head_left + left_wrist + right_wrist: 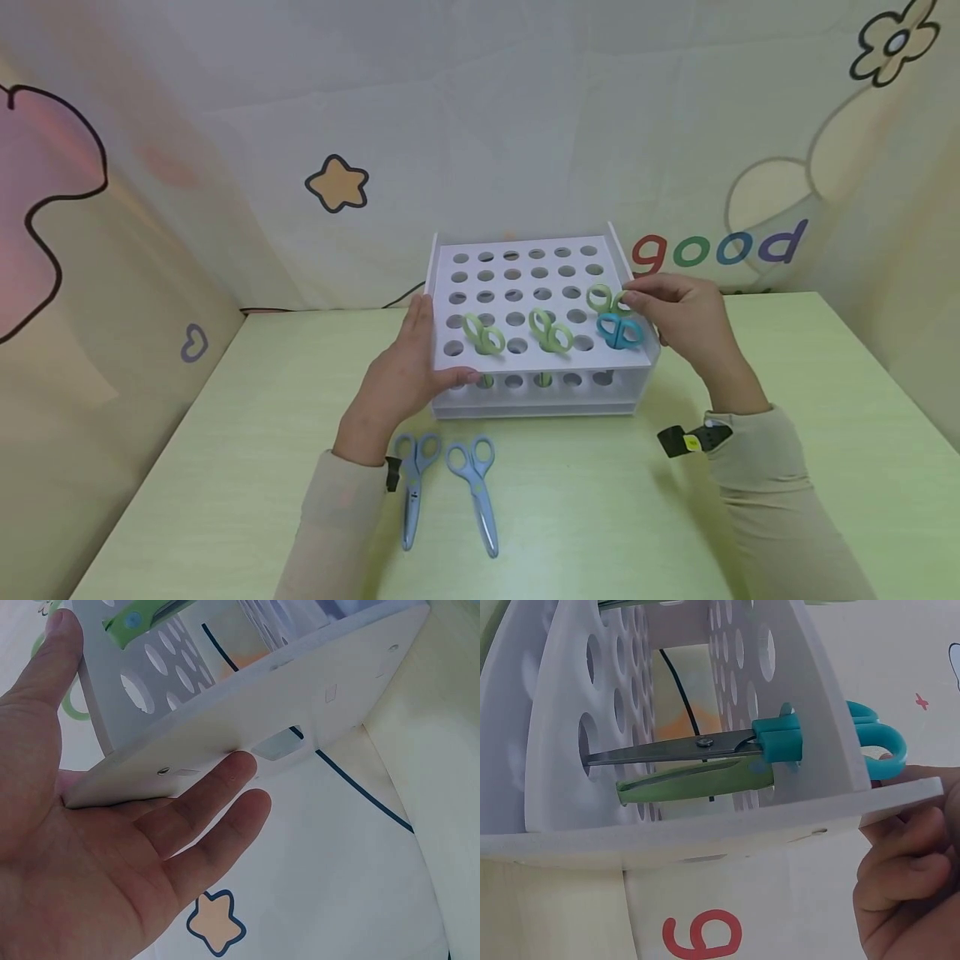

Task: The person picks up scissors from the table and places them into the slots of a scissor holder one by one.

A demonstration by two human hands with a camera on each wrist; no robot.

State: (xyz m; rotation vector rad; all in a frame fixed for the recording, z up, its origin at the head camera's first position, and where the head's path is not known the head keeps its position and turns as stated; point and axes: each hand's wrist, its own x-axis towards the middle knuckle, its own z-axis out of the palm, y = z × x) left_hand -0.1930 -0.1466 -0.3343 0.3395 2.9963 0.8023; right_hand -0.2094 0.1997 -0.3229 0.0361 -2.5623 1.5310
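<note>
A white rack (pixel 525 362) with rows of round holes stands on the table. My left hand (pixel 401 367) holds its left side, thumb at the front edge and fingers along the outer side panel (pixel 277 697). At the rack's right side my right hand (pixel 682 312) pinches a handle loop of green scissors (pixel 598 297) set in a hole. Just in front of them are teal-handled scissors (pixel 619 332), blades down through the rack (pixel 675 748). Two more green scissors, a left pair (pixel 483 335) and a middle pair (pixel 551 332), stand in the front holes.
Two blue-grey scissors, a left pair (pixel 412 487) and a right pair (pixel 476 492), lie on the table (pixel 585 500) before the rack, near my left forearm. A printed curtain (pixel 480 133) hangs behind the table. A dark cable (pixel 405 294) runs along the back edge.
</note>
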